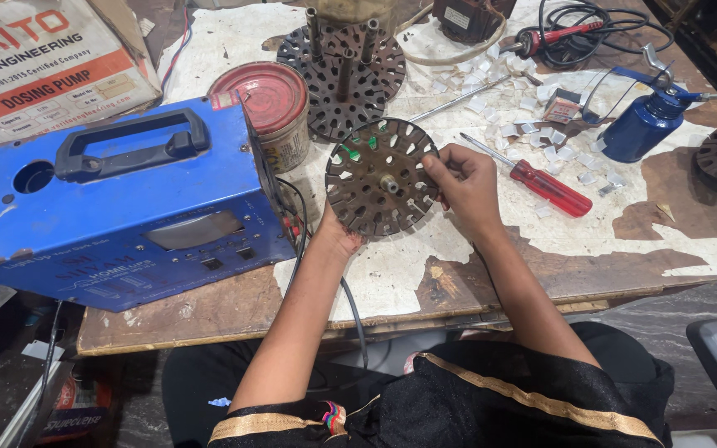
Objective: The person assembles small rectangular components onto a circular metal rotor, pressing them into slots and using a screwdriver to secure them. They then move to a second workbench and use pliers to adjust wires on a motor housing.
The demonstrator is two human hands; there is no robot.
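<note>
A round slotted metal core [379, 176], dark and rusty with a hub in its middle, is held up over the worn table [624, 241]. My left hand [340, 234] supports it from underneath, mostly hidden behind the disc. My right hand [464, 184] pinches its right rim with the fingertips. Bits of green show in a few slots at the upper left. A red-handled screwdriver [541, 184] lies just right of my right hand.
A blue metal box with a black handle [118, 199] stands at the left, a red-lidded tin [267, 108] behind it. Another slotted core with posts [343, 70] sits further back. A blue oil can [645, 124], a soldering iron [553, 37] and several small white pieces [541, 124] lie at the right.
</note>
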